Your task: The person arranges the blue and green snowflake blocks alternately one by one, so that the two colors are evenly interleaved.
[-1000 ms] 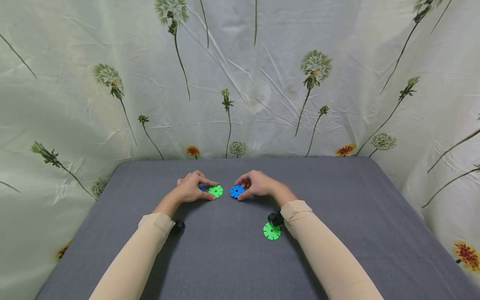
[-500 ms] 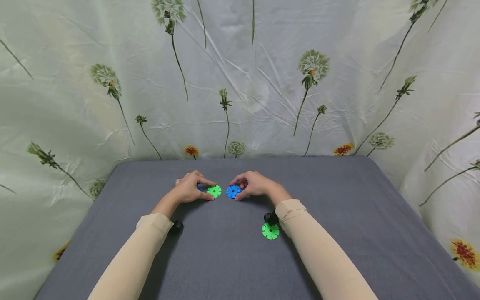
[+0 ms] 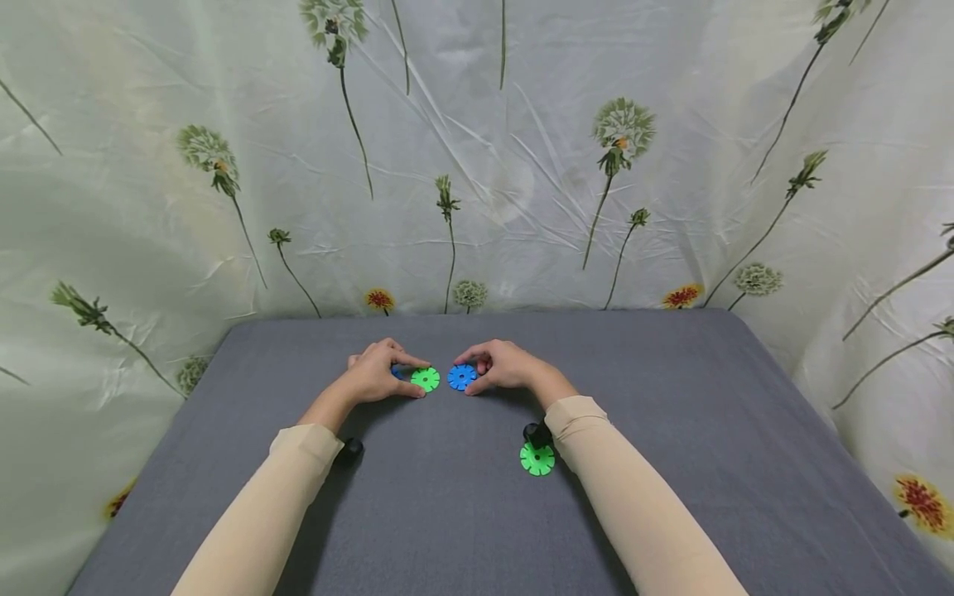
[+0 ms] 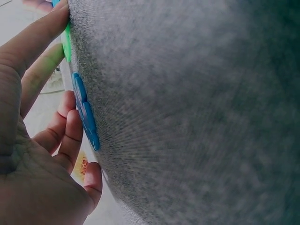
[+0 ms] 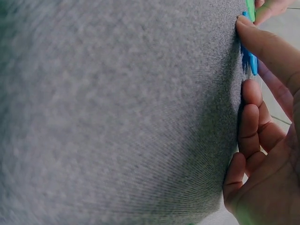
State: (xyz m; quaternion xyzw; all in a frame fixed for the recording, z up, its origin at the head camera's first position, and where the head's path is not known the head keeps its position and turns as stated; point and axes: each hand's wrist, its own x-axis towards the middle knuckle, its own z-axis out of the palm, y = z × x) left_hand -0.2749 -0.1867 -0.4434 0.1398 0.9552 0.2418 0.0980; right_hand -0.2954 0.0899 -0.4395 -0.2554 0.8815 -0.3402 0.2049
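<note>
My left hand [image 3: 373, 374] holds a green notched disc [image 3: 426, 380] between thumb and index finger, flat at the tabletop. Just to its right, a small gap away, my right hand [image 3: 514, 366] pinches a blue notched disc [image 3: 462, 377] by its edges. A second blue disc [image 4: 86, 112] lies under the left palm, close by the curled lower fingers in the left wrist view; in the head view only a sliver shows. In the right wrist view the thumb and a finger flank the held blue disc [image 5: 253, 63].
Another green notched disc [image 3: 537, 460] lies near the right wrist, partly covered by the black wrist camera [image 3: 535, 434]. A grey cloth covers the table [image 3: 440, 513]. Behind it hangs a pale curtain [image 3: 522, 182] printed with dandelions.
My right hand has slid the blue disc left, nearer to the green one. The left hand keeps its hold on the green disc, almost still.
</note>
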